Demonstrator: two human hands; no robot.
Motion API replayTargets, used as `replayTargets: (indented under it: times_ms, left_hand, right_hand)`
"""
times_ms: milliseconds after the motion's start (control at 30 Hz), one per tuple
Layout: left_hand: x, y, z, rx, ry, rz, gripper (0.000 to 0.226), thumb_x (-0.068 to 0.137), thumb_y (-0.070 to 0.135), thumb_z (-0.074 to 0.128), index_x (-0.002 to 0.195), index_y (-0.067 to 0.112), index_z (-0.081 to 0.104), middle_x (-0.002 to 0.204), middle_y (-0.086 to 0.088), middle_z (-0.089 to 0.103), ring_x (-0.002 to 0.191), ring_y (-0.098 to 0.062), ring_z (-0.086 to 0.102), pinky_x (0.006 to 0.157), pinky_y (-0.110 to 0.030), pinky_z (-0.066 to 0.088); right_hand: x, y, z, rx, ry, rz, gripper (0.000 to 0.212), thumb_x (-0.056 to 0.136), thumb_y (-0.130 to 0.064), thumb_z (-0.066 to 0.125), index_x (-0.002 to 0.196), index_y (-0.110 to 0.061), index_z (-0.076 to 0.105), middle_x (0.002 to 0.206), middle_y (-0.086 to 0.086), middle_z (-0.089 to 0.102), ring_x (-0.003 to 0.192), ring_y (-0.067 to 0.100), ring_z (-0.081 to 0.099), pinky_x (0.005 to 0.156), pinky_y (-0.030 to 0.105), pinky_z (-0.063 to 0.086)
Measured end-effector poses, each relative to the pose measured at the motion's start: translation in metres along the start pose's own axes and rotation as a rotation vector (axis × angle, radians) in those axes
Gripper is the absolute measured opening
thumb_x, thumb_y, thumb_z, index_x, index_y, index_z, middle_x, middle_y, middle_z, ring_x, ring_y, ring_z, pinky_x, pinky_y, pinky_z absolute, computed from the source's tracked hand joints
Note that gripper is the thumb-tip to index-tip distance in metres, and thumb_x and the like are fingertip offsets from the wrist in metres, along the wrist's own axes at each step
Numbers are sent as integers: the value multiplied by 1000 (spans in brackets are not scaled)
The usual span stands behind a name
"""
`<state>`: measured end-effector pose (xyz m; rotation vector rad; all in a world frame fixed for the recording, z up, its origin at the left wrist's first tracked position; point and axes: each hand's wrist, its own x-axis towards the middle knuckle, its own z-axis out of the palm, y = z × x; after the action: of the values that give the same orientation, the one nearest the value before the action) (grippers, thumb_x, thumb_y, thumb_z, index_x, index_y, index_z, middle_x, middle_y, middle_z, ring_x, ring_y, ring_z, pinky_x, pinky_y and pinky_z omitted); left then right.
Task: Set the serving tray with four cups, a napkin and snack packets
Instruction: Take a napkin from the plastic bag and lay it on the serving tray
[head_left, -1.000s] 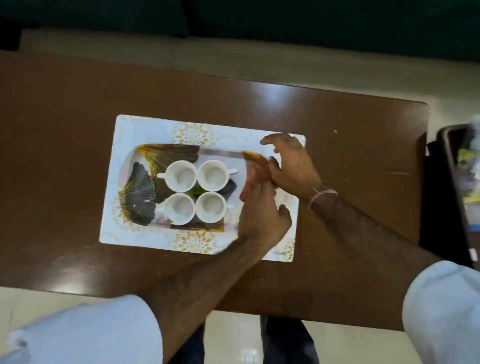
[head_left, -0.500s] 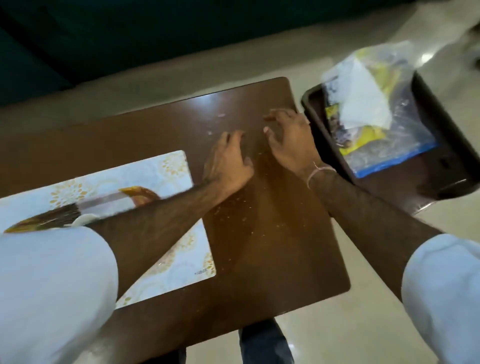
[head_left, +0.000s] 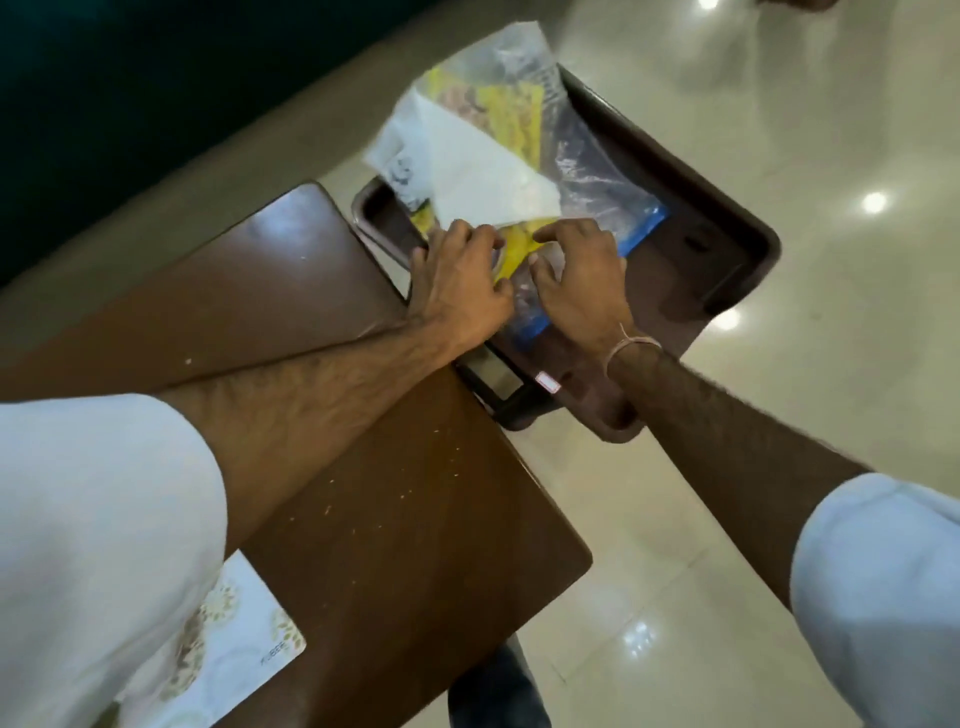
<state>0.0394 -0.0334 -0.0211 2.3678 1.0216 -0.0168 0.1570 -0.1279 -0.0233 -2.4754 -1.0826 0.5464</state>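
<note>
Snack packets, yellow and sealed with other items inside a clear plastic bag, lie in a dark brown bin at about one o'clock from the tabletop, just past its far corner. A white napkin sits on top of the bag. Judging from this view, the packets and napkin are yet to be fetched; the serving tray and cups are out of sight, with only a corner of a patterned placemat showing at seven o'clock under the left sleeve.

Both arms reach forward across the tabletop corner. The left hand and right hand rest palm-down, side by side on the bag's near end. Left fingers curl onto a yellow packet edge; right fingers bend toward them, seemingly pinching the plastic, though a firm grip cannot be confirmed.
</note>
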Motion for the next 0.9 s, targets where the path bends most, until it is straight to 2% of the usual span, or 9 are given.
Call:
replayTargets:
  times_ms: [133, 267, 367, 500, 633, 700, 767, 833, 900]
  left_hand:
    - [14, 30, 29, 73, -96, 99, 46, 81, 40, 63, 120, 15, 60, 121, -13, 59, 118, -34, 53, 100, -47, 42]
    - [22, 47, 47, 199, -227, 62, 64, 73, 50, 77, 123, 16, 56, 125, -12, 55, 117, -35, 54, 95, -47, 47]
    - [25, 51, 50, 218, -198, 62, 49, 74, 41, 75, 114, 16, 60, 118, -11, 60, 111, -35, 58, 89, -46, 49]
    - [23, 54, 48, 64, -157, -5, 14, 80, 28, 66, 90, 20, 69, 92, -5, 72, 91, -28, 68, 76, -36, 54]
    - [19, 56, 42, -307, 13, -159, 10, 83, 26, 68, 83, 20, 60, 80, 2, 64, 79, -21, 62, 72, -36, 52]
    - [14, 59, 36, -447, 118, -109, 13, 89, 25, 63, 91, 14, 55, 86, -1, 62, 82, -22, 59, 73, -44, 52]
    - [7, 61, 30, -512, 186, -32, 14, 94, 24, 56, 96, 11, 50, 90, -6, 60, 86, -26, 59, 73, -48, 52]
    - [3, 63, 25, -529, 259, 26, 12, 97, 22, 53, 96, 12, 47, 89, -8, 58, 83, -27, 56, 72, -43, 48]
    - [0, 64, 19, -538, 321, 53, 10, 99, 20, 51, 94, 16, 43, 87, -6, 55, 80, -24, 53, 69, -33, 42]
  right_hand:
    - [-3, 40, -8, 70, 58, 107, 29, 94, -21, 57, 122, -15, 64, 130, 9, 58, 123, 28, 51, 103, 48, 43]
    - [-4, 62, -8, 175, 107, 228, 29, 93, -13, 61, 122, -11, 62, 127, 12, 55, 119, 27, 55, 104, 40, 45]
    - [-3, 72, -8, 265, 171, 292, 25, 89, -5, 61, 114, -7, 63, 118, 11, 60, 108, 24, 60, 97, 30, 49]
    - [-3, 78, -6, 435, 242, 430, 18, 88, -6, 60, 105, -11, 63, 102, 3, 69, 92, 14, 64, 78, 15, 50]
    - [5, 75, -5, 715, 311, 606, 12, 87, -9, 63, 86, -20, 68, 81, 4, 75, 65, 12, 70, 61, 26, 55]
    - [12, 67, -6, 926, 268, 547, 18, 91, -5, 63, 86, -20, 70, 78, 5, 75, 57, 9, 67, 53, 22, 53]
    - [20, 56, -6, 987, 212, 427, 19, 93, -1, 62, 94, -15, 74, 83, 8, 75, 63, 12, 66, 59, 24, 55]
    - [31, 44, -6, 909, 220, 351, 19, 91, -1, 63, 99, -10, 77, 84, 6, 75, 70, 13, 67, 67, 28, 57]
    - [43, 30, -8, 718, 289, 248, 18, 87, -6, 66, 99, -11, 79, 89, 4, 77, 77, 10, 67, 74, 20, 55]
